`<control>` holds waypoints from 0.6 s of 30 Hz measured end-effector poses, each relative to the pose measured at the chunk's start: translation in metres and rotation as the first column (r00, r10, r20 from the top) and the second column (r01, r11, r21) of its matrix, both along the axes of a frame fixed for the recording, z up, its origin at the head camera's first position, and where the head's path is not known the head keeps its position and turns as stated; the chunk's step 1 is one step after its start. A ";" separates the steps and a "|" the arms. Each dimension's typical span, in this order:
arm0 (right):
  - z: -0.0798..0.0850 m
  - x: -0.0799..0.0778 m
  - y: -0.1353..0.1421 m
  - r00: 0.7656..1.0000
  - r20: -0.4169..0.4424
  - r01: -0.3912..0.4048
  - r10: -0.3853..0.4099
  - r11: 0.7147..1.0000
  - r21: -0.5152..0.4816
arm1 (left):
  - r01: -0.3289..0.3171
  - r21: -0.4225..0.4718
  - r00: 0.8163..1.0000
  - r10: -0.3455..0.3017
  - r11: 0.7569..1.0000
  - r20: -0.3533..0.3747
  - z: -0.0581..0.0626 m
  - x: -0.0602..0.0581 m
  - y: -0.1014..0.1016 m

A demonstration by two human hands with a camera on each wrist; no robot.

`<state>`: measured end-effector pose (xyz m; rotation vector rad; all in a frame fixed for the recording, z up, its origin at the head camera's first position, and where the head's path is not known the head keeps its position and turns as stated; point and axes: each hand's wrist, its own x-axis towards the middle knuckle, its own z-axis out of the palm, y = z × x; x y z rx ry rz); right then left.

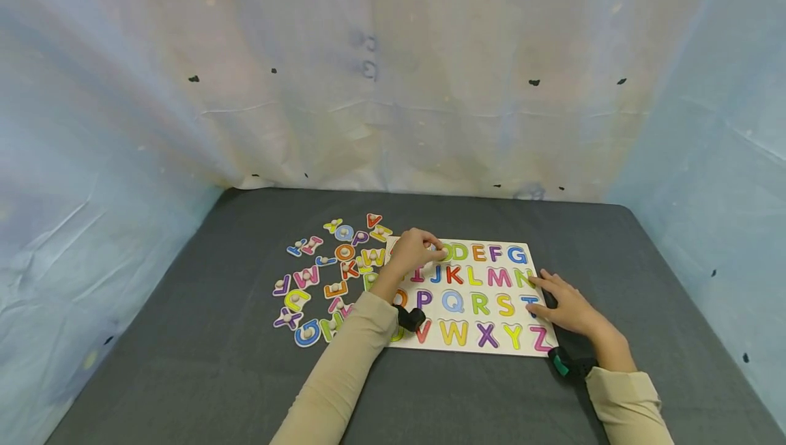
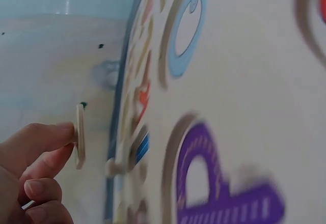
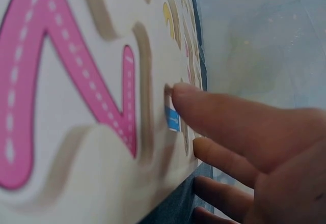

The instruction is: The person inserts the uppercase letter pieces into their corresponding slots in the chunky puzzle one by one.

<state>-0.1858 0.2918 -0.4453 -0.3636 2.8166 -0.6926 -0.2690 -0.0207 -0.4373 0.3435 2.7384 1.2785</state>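
Note:
A white alphabet board (image 1: 439, 315) with coloured letter recesses lies flat on the table. My left hand (image 1: 414, 252) is over its upper left part, pinching a small wooden letter piece (image 2: 80, 137) between thumb and forefinger. That piece shows edge-on in the left wrist view, so its letter is hidden; in the head view it is near the D recess (image 1: 460, 252). At the board's right edge, my right hand (image 1: 568, 303) rests with fingers spread, its fingertips by the N (image 1: 524, 278) and the T. In the right wrist view, the thumb (image 3: 204, 107) touches the board beside the blue T (image 3: 173, 119).
Many loose knobbed letter pieces lie scattered left of the board, among them a blue G (image 1: 307, 333), a purple X (image 1: 287, 318) and an orange O (image 1: 344, 252). Dark grey cloth (image 1: 202, 363) covers the table. Pale sheets (image 1: 430, 138) hang behind and at both sides.

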 end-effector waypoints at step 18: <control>0.001 -0.001 0.000 1.000 -0.009 -0.007 0.007 1.000 0.013 | -0.131 -0.128 0.988 0.141 0.983 0.067 -0.004 -0.021 0.044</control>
